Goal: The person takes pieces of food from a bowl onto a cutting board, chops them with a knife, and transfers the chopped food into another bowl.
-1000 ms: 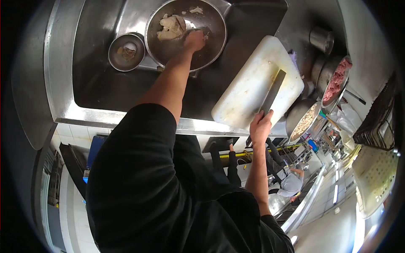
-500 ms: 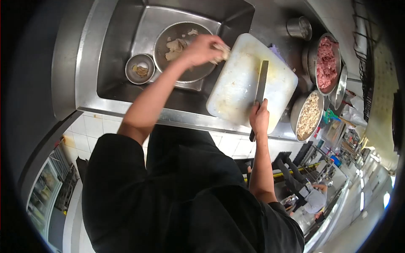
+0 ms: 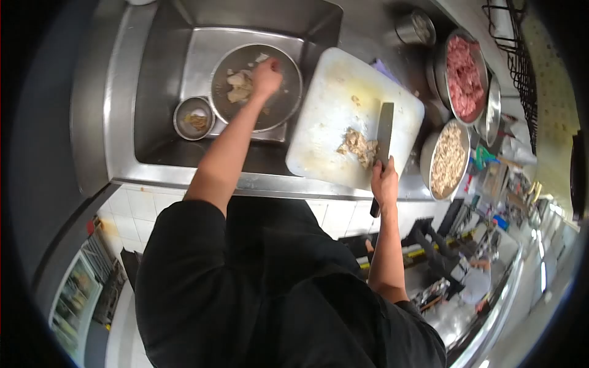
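My left hand (image 3: 267,77) is over the wide metal bowl (image 3: 287,116) in the sink, its fingers curled together. Whatever they hold, if anything, is hidden. Pale, soft-looking food pieces (image 3: 240,86) lie in that bowl beside the hand. My right hand (image 3: 384,179) grips a cleaver (image 3: 385,130) by its dark handle, the blade resting over the white cutting board (image 3: 328,92). Left of the blade, a small heap of chopped brownish food (image 3: 358,147) sits on the board, with a few scraps farther up.
A small metal bowl (image 3: 177,120) with brownish bits stands in the sink (image 3: 169,80). Right of the board are a bowl of chopped pale food (image 3: 448,161), a bowl of ground meat (image 3: 464,80) and a metal container (image 3: 417,27). Another person (image 3: 473,283) is in the background.
My left hand has moved from the board's edge, where it held pale food, back over the wide bowl. A chopped heap now shows on the board. The cleaver stays in my right hand.
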A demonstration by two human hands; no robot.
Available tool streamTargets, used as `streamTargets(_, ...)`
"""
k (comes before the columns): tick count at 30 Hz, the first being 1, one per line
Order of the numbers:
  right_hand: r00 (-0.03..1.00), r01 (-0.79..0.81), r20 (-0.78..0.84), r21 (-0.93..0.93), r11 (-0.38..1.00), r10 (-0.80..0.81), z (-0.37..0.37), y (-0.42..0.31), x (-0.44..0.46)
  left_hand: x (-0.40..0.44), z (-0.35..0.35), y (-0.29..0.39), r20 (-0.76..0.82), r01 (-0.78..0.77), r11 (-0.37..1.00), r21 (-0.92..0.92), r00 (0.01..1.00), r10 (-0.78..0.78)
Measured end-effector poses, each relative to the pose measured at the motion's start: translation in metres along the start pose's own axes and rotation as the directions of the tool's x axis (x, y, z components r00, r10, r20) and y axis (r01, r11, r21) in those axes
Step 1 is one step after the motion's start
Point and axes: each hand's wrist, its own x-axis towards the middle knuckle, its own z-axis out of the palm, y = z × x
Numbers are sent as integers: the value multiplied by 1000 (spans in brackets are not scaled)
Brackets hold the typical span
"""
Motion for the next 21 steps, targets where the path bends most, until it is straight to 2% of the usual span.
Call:
streamTargets(1, 998, -55, 29, -27, 998, 56, -2, -3, -1, 16, 30, -58, 113, 0, 987, 162, 993, -19)
streamTargets(3, 996, -84, 37, 48, 995, 82, 5, 8, 1, 21, 70, -130, 282, -158, 910, 384, 958, 47)
streamTargets(5, 1000, -19, -9, 21, 1000, 19, 12, 26, 2, 15, 87, -163, 444, -278, 889, 365, 891, 96)
streamTargets(6, 999, -51, 1, 5, 999, 51, 9, 21, 3, -2, 79, -140, 517, -427, 755, 497, 845, 138)
streamTargets(7, 997, -81, 15, 9, 997, 81, 8, 12, 2, -17, 59, -122, 594, -565, 564, 603, 789, 155)
streamTargets(8, 991, -129, 32, 5, 992, 129, 7, 4, 1, -20, 66, -137, 527, -466, 722, 511, 834, 165)
streamTargets(9, 990, -134, 49, 7, 991, 133, 8, 1, 1, -20, 71, -151, 533, -459, 722, 518, 833, 148)
streamTargets(11, 993, -114, 14, -20, 993, 115, 8, -3, -1, -25, 79, -174, 758, -591, 643, 488, 652, 24)
streamTargets(12, 996, -89, 6, -1, 996, 89, 7, -4, -1, -38, 75, -184, 715, -532, 678, 507, 699, 14)
streamTargets(13, 997, -82, 1, 8, 997, 82, 7, -3, 0, -42, 70, -185, 709, -534, 671, 515, 705, 17)
streamTargets(15, 998, -68, -16, 17, 998, 68, 9, 4, -1, -38, 65, -183, 809, -507, 723, 468, 575, -120)
streamTargets(17, 997, -81, -12, 14, 997, 81, 7, 4, -1, -45, 76, -213, 819, -524, 793, 311, 570, 56)
streamTargets(18, 995, -95, 4, 2, 995, 95, 7, 3, -1, -51, 54, -166, 838, -512, 791, 336, 545, -4)
streamTargets(19, 996, -88, -12, 15, 996, 88, 7, 4, -1, -55, 73, -193, 850, -605, 731, 316, 522, 65)
streamTargets(20, 997, -73, -16, -2, 997, 73, 8, 5, -1, -61, 57, -153, 832, -501, 762, 410, 549, -86)
streamTargets(21, 998, -61, -21, -18, 998, 60, 7, 5, -2, -64, 62, -154, 879, -652, 647, 395, 474, -59)
